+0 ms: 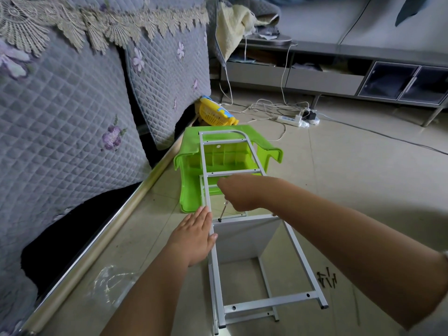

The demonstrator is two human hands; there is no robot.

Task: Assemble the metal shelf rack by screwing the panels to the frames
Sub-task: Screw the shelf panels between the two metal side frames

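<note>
A white metal ladder-shaped frame lies lengthwise over the floor, its far end resting on a green plastic stool. A white panel stands on edge under one crossbar. My right hand grips a screwdriver whose tip sits on a dark screw at the crossbar's left end. My left hand lies flat with straight fingers against the frame's left rail, beside that screw. A second frame shows partly underneath.
Several dark screws lie on the tiled floor at the right. A clear plastic bag lies at the left by the sofa edge. A power strip with cables and a yellow basket lie beyond the stool.
</note>
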